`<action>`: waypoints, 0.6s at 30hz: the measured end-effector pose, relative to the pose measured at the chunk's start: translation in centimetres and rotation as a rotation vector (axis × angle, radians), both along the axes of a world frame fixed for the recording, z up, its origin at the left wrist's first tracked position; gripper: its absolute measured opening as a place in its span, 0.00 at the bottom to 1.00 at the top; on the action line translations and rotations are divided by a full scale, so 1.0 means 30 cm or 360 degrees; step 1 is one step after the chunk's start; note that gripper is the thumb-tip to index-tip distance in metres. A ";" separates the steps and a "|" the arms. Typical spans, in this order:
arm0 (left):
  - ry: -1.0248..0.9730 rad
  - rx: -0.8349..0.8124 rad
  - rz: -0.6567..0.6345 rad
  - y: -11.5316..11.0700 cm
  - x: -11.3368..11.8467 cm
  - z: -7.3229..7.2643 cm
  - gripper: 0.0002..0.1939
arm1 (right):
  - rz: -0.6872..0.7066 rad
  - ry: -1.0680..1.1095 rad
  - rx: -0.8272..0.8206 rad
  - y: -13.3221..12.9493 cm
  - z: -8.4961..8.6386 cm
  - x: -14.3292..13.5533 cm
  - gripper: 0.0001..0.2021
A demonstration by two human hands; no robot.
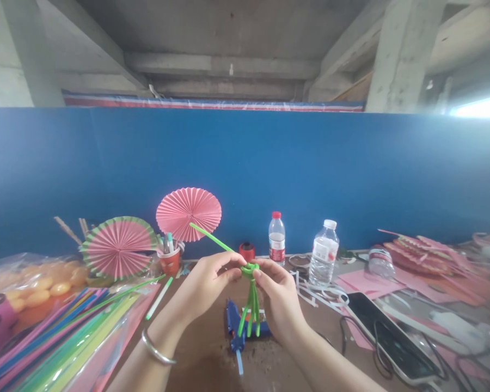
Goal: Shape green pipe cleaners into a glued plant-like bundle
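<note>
A bundle of green fuzzy stems [252, 305] hangs down over the middle of the table, its upper end coiled into a small round knot. My left hand [212, 280] pinches the coil from the left, and one long green stem sticks out from there up and to the left. On the other side, my right hand [276, 294] grips the coil between thumb and fingers. Beneath the hanging stems lies a blue glue gun [232, 321], partly hidden by them.
Colored stems in plastic [77, 332] lie at left, near pink paper fans [120, 247] and a pen cup [170, 260]. Two bottles [324, 253] stand behind my right hand. A phone [392, 332], cables and pink paper [422, 283] cover the right side.
</note>
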State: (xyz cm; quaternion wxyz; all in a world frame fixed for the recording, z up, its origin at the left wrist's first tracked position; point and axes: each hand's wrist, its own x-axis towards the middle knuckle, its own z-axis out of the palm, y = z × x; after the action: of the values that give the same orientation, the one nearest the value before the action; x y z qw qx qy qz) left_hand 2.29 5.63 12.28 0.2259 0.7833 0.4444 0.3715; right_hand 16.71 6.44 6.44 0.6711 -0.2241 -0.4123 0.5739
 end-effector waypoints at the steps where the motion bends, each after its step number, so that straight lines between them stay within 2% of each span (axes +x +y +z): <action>1: 0.0004 -0.0005 -0.0008 0.000 -0.001 0.000 0.09 | 0.0024 0.0015 -0.0013 0.000 0.002 0.001 0.08; 18: -0.0096 -0.0073 -0.0071 0.012 -0.015 -0.003 0.09 | 0.0096 -0.0042 -0.0090 -0.009 0.011 0.001 0.12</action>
State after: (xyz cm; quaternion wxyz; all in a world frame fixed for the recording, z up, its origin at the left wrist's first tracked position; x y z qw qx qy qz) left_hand 1.85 5.98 12.18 0.2653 0.7760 0.4282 0.3795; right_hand 16.74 6.16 6.77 0.6413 -0.2381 -0.4114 0.6024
